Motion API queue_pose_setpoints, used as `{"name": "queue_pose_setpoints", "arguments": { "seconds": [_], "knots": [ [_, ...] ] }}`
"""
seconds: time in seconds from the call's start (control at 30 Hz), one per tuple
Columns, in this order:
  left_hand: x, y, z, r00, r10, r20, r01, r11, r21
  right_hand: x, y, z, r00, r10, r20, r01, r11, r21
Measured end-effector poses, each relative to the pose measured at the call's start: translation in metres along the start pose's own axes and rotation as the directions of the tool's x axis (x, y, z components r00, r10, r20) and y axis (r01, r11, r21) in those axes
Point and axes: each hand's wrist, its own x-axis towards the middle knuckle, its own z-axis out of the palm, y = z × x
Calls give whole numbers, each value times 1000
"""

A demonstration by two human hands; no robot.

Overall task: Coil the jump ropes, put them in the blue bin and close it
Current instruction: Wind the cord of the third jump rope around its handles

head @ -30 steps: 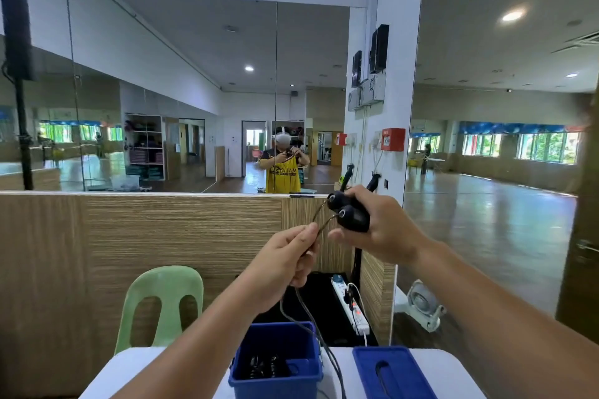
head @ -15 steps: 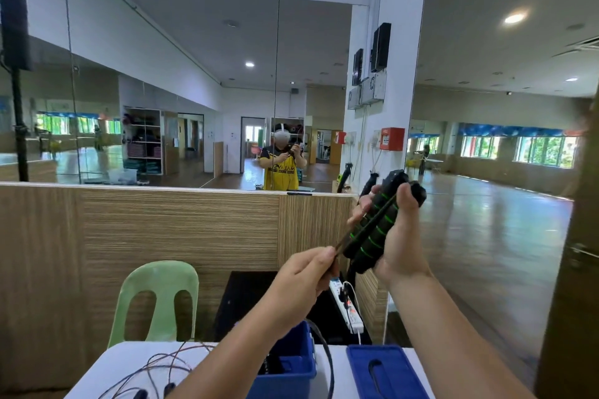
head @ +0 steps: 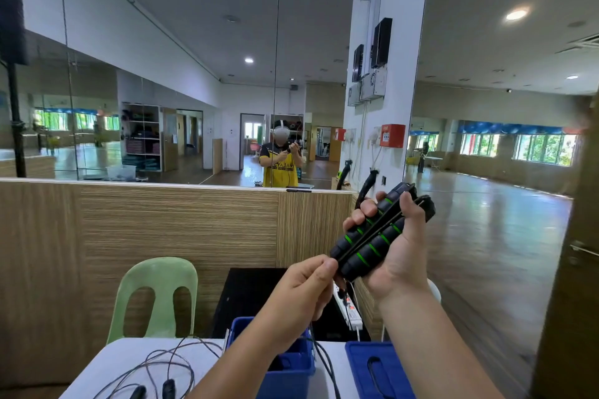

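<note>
While the right hand (head: pixel 402 253) is gripping both jump rope handles (head: pixel 376 246), the left hand (head: pixel 301 291) is pinching the cord (head: pixel 381 229) at their lower end, so coiling is seemingly just starting. The blue bin (head: pixel 291 369) is sitting open at six o'clock, its lid (head: pixel 359 363) lying at five o'clock, and another jump rope (head: pixel 169 388) is sprawling uncoiled on the counter (head: pixel 107 356) at seven o'clock.

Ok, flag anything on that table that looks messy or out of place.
One jump rope sprawls in loose, uncoiled loops on the white table, left of the blue bin. Its lid lies off to the right.
</note>
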Motion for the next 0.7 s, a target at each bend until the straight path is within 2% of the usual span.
{"name": "queue_pose_setpoints", "arguments": {
  "seconds": [0.4,0.5,0.7],
  "knots": [
    [-5,-19,3,993,-67,94,76,993,-87,-8,16,2,991,85,-103,-55,964,261],
    [-1,-16,-2,987,-87,134,86,996,9,-11,18,3,989,85,-117,-48,956,290],
    [15,-16,-27,943,-282,175,226,932,284,-20,21,-3,986,109,-124,-73,962,263]
  ]
}}
